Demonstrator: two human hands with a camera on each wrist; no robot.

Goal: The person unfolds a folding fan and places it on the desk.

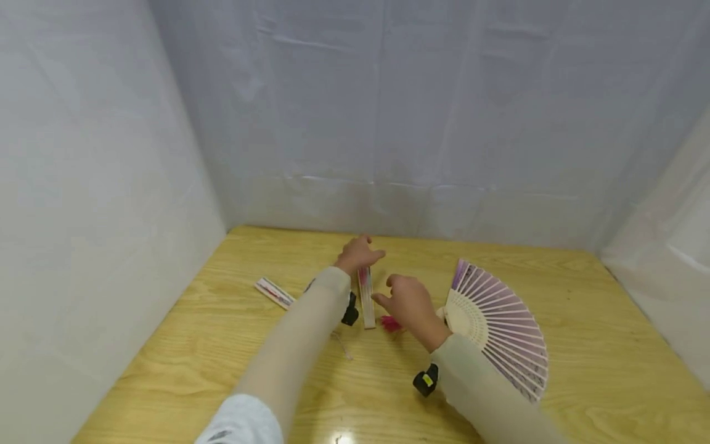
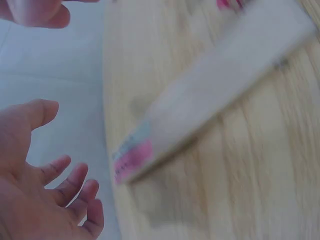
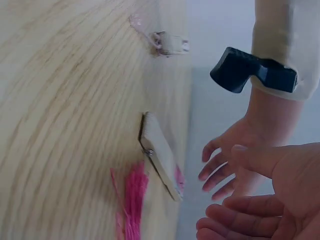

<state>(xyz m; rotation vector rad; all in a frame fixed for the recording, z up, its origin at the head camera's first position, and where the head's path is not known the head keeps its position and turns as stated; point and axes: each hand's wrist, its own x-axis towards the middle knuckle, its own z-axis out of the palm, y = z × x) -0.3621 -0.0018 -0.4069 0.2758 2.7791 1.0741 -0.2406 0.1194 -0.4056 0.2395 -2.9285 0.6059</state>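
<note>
My left hand (image 1: 357, 254) hovers over the far end of a folded hand fan (image 1: 367, 302), its fingers loosely spread and holding nothing. In the left wrist view this fan (image 2: 200, 95) lies aslant on the wood, pale and blurred, with a pink and light-blue end. My right hand (image 1: 409, 302) is just right of the fan, above a pink tassel (image 1: 391, 324), fingers relaxed and gripping nothing. The right wrist view has the fan's riveted end (image 3: 149, 151) next to the tassel (image 3: 134, 200), with both hands beyond.
To the right lies a spread purple fan (image 1: 499, 327) with pale ribs, partly behind the right forearm. Another folded fan (image 1: 274, 292) rests at left, partly hidden by the left sleeve (image 1: 310, 327). Pale sheeting (image 1: 377, 123) walls in the wooden table (image 1: 188, 370).
</note>
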